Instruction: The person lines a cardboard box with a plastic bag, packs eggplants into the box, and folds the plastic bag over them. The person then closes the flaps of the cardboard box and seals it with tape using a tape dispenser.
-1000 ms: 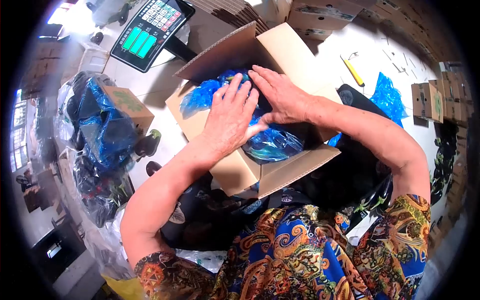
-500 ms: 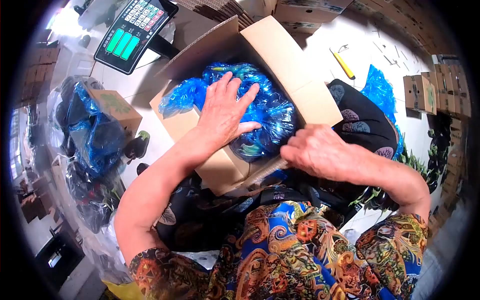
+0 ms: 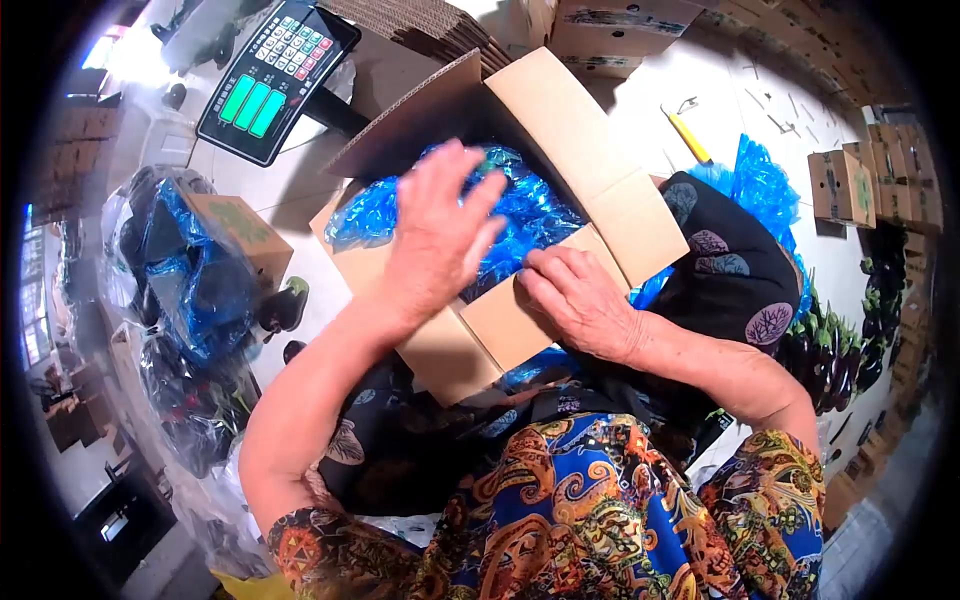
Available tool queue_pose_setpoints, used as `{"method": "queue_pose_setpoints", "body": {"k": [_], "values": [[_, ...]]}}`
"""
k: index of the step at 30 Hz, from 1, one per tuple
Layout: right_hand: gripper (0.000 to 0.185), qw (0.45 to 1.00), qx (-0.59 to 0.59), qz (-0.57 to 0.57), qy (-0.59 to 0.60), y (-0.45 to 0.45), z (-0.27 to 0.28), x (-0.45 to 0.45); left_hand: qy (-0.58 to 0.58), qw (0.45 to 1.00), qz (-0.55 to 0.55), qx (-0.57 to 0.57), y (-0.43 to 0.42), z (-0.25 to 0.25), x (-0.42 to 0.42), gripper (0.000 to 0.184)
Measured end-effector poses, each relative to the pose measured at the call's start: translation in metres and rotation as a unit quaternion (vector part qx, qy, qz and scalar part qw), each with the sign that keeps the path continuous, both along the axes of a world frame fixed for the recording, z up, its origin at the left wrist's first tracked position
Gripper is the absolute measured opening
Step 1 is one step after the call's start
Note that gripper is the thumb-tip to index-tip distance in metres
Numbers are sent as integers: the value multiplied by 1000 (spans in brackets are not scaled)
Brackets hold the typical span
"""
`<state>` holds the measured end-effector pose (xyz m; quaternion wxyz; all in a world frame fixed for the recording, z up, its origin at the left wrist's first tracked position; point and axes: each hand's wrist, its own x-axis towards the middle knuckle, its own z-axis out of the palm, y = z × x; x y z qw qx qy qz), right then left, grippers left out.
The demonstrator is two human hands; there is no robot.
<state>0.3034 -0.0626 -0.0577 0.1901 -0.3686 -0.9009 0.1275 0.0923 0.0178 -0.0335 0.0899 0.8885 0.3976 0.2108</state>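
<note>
An open cardboard box point(image 3: 590, 130) rests in front of me with its flaps spread. Inside it lies a bundle wrapped in shiny blue plastic point(image 3: 525, 205); its contents are hard to make out. Over the bundle's left part is my left hand point(image 3: 440, 230), blurred, fingers apart and holding nothing. My right hand point(image 3: 585, 300) has its fingers bent over the edge of the near flap point(image 3: 510, 320), which is folded partly inward over the bundle.
A scale display point(image 3: 275, 80) is at the upper left, near stacked flat cardboard point(image 3: 430, 25). At left are a bagged box point(image 3: 240, 225) and an eggplant point(image 3: 285, 305). A yellow cutter point(image 3: 688, 138), blue plastic point(image 3: 765, 185) and more eggplants point(image 3: 825, 355) are at right.
My right hand has left the bundle, taken the near flap and swung it inward over the contents. My left hand has lifted a little from the blue plastic.
</note>
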Motion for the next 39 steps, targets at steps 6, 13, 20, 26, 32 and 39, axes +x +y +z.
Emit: {"method": "queue_pose_setpoints", "body": {"k": [6,13,20,26,32,39], "values": [[61,998,-59,6,-25,14,4,-9,68,989,134,17,53,35,-31,51],[63,997,-58,-2,-47,21,-1,-19,56,990,70,-109,15,12,-19,44],[55,998,-22,-62,9,17,-11,-17,100,985,127,-64,-35,-39,0,77],[46,984,-41,-87,148,19,-12,-12,107,986,91,-91,-34,-33,-6,96],[57,980,-70,-58,178,26,-10,2,130,983,42,-123,-30,-25,-16,124],[76,941,24,-336,32,58,19,47,134,986,45,-86,-31,-26,-15,128]]}}
